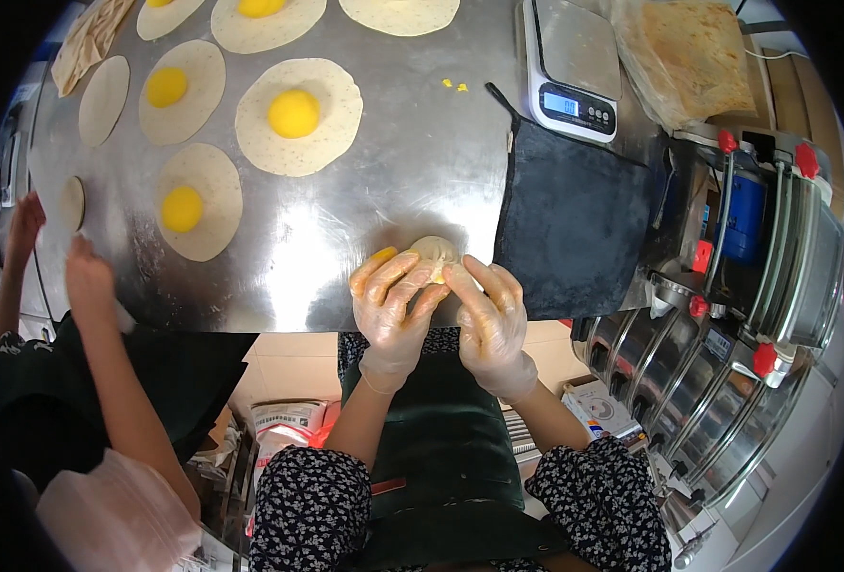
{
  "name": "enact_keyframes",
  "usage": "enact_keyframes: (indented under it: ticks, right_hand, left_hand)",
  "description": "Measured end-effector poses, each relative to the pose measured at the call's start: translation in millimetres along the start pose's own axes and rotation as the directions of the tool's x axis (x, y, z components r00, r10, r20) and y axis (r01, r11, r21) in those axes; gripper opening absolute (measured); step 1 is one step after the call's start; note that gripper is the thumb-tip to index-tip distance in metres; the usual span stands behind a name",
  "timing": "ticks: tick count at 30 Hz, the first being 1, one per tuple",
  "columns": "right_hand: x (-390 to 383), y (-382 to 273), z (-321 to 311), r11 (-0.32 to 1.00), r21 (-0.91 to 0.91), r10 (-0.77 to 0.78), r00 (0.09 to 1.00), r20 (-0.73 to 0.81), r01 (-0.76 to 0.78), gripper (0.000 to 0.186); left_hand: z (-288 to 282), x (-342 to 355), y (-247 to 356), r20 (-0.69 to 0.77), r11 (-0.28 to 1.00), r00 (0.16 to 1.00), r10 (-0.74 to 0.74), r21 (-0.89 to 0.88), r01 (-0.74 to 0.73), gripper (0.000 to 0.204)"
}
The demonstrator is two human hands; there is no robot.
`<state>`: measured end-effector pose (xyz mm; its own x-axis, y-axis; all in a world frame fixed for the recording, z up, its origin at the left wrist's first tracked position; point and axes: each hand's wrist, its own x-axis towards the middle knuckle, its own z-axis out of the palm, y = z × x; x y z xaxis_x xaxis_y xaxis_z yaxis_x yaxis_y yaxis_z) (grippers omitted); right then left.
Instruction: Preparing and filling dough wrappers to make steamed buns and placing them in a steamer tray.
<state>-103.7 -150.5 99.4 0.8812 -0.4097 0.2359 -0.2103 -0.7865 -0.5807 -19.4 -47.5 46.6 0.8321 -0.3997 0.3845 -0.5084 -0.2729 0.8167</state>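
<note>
Both my hands wear clear plastic gloves smeared with yellow. At the near edge of the metal table, my left hand [390,300] and my right hand [487,319] close around a small pale dough bun [433,253]. Its top is gathered in folds, and a bit of yellow shows between my fingertips. Farther up the table lie flat dough rounds; one large round [336,153] carries a yellow filling ball [293,113] at its middle. Another dough round [222,234] with a yellow ball [182,209] sits to the left.
A digital scale [575,71] stands at the back right, beside a dark cloth [575,219]. Beyond it lies a plastic bag [684,57]. A metal machine with red knobs [763,359] is at the right. A co-worker's hands [88,272] are at the left, near a small dough disc [73,203].
</note>
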Motion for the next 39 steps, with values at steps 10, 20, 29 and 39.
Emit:
enact_keyframes:
  ticks: [10, 20, 29, 39]
  right_hand:
    - [-3.5, 15.1, -20.4, 0.994, -0.043, 0.097, 0.993, -0.06, -0.1, 0.056]
    - [68.7, -31.1, 4.4, 0.822, -0.503, 0.054, 0.844, 0.534, 0.266, 0.074]
    - [45.3, 12.5, 23.1, 0.831, -0.532, 0.056, 0.925, 0.376, 0.166, 0.024]
    - [-27.9, 13.7, -269.2, 0.886, 0.031, 0.432, 0.846, 0.313, -0.463, 0.046]
  left_hand:
    - [-15.5, 4.6, -18.5, -0.062, 0.989, 0.992, -0.112, -0.102, 0.106, 0.041]
    - [-22.4, 2.1, -33.3, -0.06, 0.95, 0.964, -0.258, -0.196, 0.242, 0.026]
    - [-4.7, 4.8, -11.1, -0.064, 0.973, 0.972, -0.225, -0.072, 0.22, 0.03]
    - [42.1, -13.1, -55.8, -0.109, 0.958, 0.951, -0.288, -0.02, 0.287, 0.028]
